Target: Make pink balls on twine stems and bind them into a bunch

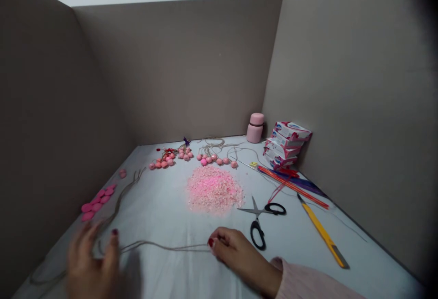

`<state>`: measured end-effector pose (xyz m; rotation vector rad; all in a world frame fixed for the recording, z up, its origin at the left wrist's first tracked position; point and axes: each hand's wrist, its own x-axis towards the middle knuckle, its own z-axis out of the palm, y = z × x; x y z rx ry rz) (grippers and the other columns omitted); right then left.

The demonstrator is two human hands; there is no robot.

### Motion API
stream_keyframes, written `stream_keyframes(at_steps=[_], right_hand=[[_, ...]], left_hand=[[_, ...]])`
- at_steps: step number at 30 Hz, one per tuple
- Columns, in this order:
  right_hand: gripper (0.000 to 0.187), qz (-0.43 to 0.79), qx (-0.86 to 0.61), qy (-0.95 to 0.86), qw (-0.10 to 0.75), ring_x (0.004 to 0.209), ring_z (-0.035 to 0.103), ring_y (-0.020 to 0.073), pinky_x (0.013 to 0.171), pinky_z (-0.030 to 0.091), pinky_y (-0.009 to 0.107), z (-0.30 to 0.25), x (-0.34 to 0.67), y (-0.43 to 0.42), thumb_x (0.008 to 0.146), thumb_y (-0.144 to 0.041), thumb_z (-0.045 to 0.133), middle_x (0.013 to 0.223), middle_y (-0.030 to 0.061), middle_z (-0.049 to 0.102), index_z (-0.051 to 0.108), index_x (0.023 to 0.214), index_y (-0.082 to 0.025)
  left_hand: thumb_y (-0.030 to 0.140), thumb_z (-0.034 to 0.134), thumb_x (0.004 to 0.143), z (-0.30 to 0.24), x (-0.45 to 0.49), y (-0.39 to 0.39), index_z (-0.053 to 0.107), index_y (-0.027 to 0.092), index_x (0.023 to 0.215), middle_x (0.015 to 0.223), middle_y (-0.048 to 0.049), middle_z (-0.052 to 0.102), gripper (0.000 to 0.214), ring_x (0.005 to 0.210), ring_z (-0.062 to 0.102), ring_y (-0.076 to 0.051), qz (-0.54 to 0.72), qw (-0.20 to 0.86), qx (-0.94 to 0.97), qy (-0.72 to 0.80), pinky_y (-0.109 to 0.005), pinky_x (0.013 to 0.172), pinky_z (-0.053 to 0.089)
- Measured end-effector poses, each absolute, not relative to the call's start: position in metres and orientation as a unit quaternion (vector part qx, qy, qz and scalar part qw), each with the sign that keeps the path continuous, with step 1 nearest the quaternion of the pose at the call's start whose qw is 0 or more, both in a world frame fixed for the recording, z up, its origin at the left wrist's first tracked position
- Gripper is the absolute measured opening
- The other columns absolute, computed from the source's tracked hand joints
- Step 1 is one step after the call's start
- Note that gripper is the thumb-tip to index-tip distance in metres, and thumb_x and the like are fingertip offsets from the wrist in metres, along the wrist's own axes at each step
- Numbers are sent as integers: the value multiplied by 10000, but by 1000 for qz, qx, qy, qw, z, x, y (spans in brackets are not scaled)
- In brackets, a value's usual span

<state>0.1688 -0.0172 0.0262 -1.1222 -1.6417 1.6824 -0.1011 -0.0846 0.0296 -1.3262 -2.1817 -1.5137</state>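
Between thumb and forefinger, my right hand [230, 246] pinches one end of a thin beige cord [160, 246] just above the white surface. From there the cord runs left towards my left hand [92, 258], which is slightly smeared by motion, its thumb and fingers spread apart. More beige cord [118, 203] lies loose behind and beside that hand, partly hidden by it. To the right of my right hand lie open scissors [257, 217] with black handles. A mound of pink crumbs [214, 189] lies beyond both hands.
Pink discs [96, 204] lie at left. Strings of pink beads [219, 160] lie along the back, near a pink flask [255, 128]. At right are stacked boxes [285, 144], orange sticks [294, 187] and a yellow cutter [321, 228]. Grey panels [178, 71] enclose three sides.
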Motion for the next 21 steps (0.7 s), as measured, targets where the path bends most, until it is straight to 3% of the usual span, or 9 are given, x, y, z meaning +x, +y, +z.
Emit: stream_keyframes(at_steps=[2, 4, 5, 7, 11, 13, 17, 21], right_hand=[[144, 539, -406, -687, 270, 561, 399, 94, 503, 259, 206, 26, 170, -20, 796, -265, 541, 590, -35, 482, 607, 742, -149], [120, 493, -388, -729, 273, 608, 449, 114, 539, 298, 216, 25, 171, -20, 807, -234, 514, 635, -19, 529, 606, 785, -160], [106, 511, -382, -720, 273, 634, 468, 118, 559, 319, 215, 24, 171, -19, 802, -210, 503, 666, -13, 547, 598, 796, -163], [100, 585, -380, -665, 266, 599, 464, 99, 542, 333, 201, 20, 173, -15, 774, -168, 474, 669, -18, 545, 571, 796, -160], [194, 681, -406, -569, 217, 375, 311, 49, 365, 220, 164, 15, 179, -3, 714, -178, 437, 539, -79, 463, 522, 886, -148], [259, 686, -407, -566, 206, 361, 350, 45, 348, 242, 150, 15, 184, 1, 677, -172, 463, 541, -84, 491, 525, 928, -148], [147, 682, -401, -583, 183, 342, 388, 45, 343, 270, 147, 18, 193, 3, 630, -136, 510, 438, -90, 485, 599, 747, -139], [119, 702, -380, -579, 170, 351, 411, 47, 360, 274, 158, 24, 201, 5, 669, -214, 563, 425, -66, 500, 640, 648, -126]], left_hand=[[357, 560, 786, 34, -54, -77, 559, 243, 1136, 1229, -92, 583, 368, 1096, 552, -321, -472, -33, -566, -675, -412, 788, 502], [236, 615, 767, 27, -12, -72, 561, 308, 1174, 1224, -42, 621, 417, 1112, 566, -261, -396, -207, -694, -565, -361, 912, 465], [198, 653, 722, 21, 4, -70, 561, 305, 1189, 1247, -50, 608, 488, 1136, 548, -264, -419, -227, -708, -521, -356, 950, 440], [127, 613, 732, 11, 25, -66, 572, 295, 1184, 1212, -68, 625, 484, 1112, 561, -250, -439, -236, -713, -494, -346, 948, 439], [119, 470, 836, 6, 30, -62, 595, 229, 1120, 1034, -117, 671, 329, 948, 619, -234, -383, -247, -726, -515, -342, 826, 491], [123, 464, 830, 9, 26, -61, 620, 216, 1027, 919, -111, 675, 268, 841, 627, -236, -364, -236, -736, -520, -338, 744, 502], [157, 443, 847, 11, 22, -60, 629, 215, 795, 767, -78, 642, 202, 733, 611, -221, -337, -178, -741, -553, -314, 662, 488], [196, 428, 873, 12, 18, -58, 643, 200, 771, 769, -84, 672, 237, 736, 621, -221, -287, -160, -747, -578, -314, 667, 494]])
